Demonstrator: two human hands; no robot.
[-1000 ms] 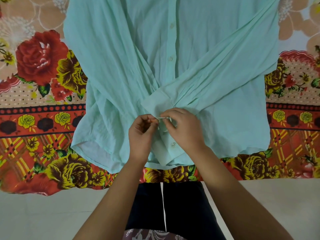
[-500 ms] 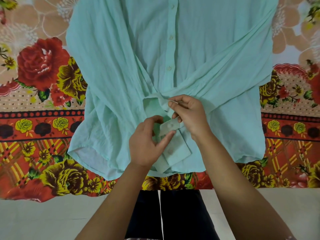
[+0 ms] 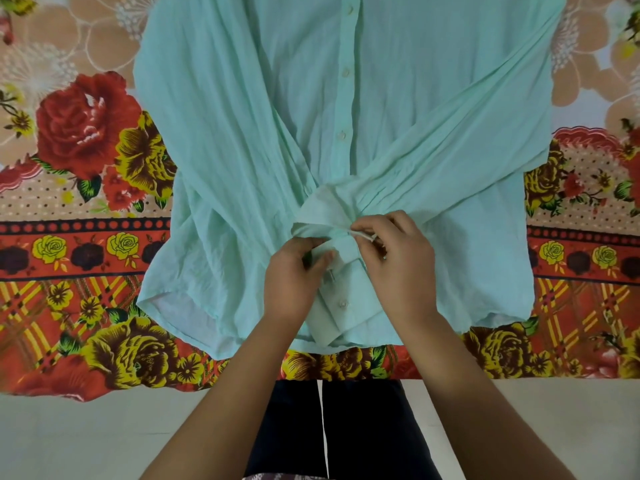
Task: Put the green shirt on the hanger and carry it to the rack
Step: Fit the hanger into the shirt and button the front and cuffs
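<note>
The light green shirt [image 3: 346,109] lies flat on a floral bedspread, buttoned front up, its sleeves crossed over the lower front. My left hand [image 3: 294,275] pinches the edge of a sleeve cuff [image 3: 346,306] near the hem. My right hand [image 3: 398,265] pinches the fabric just right of it, with a thin white thread or loop showing at its fingertips. No hanger and no rack are in view.
The floral bedspread [image 3: 79,237], red and yellow, covers the surface under the shirt. Its near edge meets a pale floor [image 3: 104,438]. My dark trousers [image 3: 329,427] show between my forearms.
Both hands have stayed at the cuff, shifting their pinch. The right hand went up to the upper cuff edge and came back down beside the left. The shirt itself has not moved.
</note>
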